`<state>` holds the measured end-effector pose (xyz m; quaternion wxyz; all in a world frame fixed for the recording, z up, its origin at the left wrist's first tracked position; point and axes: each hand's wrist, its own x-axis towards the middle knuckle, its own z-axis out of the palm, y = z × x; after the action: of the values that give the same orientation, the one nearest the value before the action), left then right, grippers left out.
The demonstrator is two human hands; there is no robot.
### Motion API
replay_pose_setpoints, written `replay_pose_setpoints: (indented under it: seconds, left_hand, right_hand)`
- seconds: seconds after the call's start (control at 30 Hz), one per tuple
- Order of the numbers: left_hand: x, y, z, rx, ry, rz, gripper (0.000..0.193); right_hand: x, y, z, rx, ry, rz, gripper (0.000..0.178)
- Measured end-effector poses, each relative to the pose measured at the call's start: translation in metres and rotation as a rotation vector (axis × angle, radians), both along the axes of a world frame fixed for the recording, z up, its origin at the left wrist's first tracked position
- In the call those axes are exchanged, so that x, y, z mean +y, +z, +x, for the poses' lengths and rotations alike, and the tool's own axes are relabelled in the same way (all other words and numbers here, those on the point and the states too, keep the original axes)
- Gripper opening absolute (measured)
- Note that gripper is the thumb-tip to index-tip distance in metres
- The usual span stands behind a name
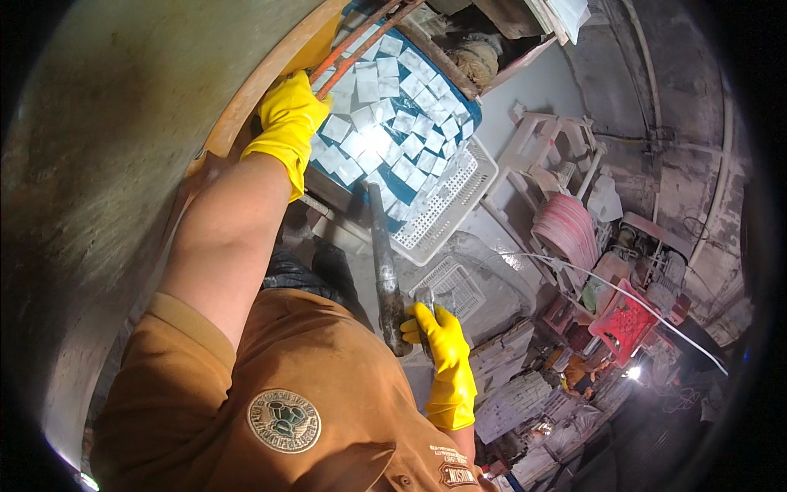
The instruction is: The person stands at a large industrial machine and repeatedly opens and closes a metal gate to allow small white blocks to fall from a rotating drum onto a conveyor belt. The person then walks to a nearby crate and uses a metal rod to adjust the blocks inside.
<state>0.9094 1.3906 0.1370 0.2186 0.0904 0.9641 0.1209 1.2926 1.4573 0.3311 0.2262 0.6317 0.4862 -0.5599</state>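
Observation:
My left hand [293,113], in a yellow rubber glove, is closed at the near end of a pair of orange rods [352,51]. Below the rods, many small square white-grey tiles [366,86] lie scattered on a wet blue surface [404,190]. My right hand [443,340], also gloved in yellow, has its fingers wrapped round a short grey metal handle [424,300]. Just left of that hand, a thick grey metal pipe [383,262] runs up to the edge of the tiles. A bright glare washes out some tiles in the middle.
A large curved grey metal wall [156,90] with an orange-brown rim rises on my left. A white perforated plastic basket [484,168] sits under the tiles' right side. Farther right are a stool-like frame [541,139], a pink-white coil [566,230], a red crate [625,321] and a white hose [602,287].

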Motion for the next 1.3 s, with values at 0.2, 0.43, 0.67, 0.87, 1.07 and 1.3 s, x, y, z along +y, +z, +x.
replay_pose_setpoints:
  seconds: [0.2,0.43,0.67,0.87,1.07,1.3]
  left_hand:
    - [0.001,0.01,-0.004,-0.052,0.001,0.002,0.072]
    - [-0.002,-0.005,-0.006,0.017,-0.008,0.011,0.069]
    - [0.0,0.0,-0.007,-0.009,0.0,-0.019,0.072]
    - [0.0,0.006,-0.01,-0.039,0.01,0.003,0.07]
    - [-0.003,0.004,-0.012,-0.024,0.009,0.036,0.069]
    - [-0.005,-0.001,-0.013,0.034,0.006,0.059,0.069]
  right_hand:
    - [-0.003,-0.002,0.002,-0.001,-0.012,0.011,0.043]
    - [0.002,-0.007,0.005,0.034,-0.062,-0.001,0.043]
    - [0.002,-0.004,-0.003,0.027,-0.075,-0.009,0.041]
    - [0.005,-0.002,-0.013,0.039,-0.075,-0.022,0.041]
    - [0.011,-0.004,-0.022,0.019,-0.025,-0.034,0.041]
    - [0.009,-0.008,-0.027,0.009,-0.002,-0.052,0.041]
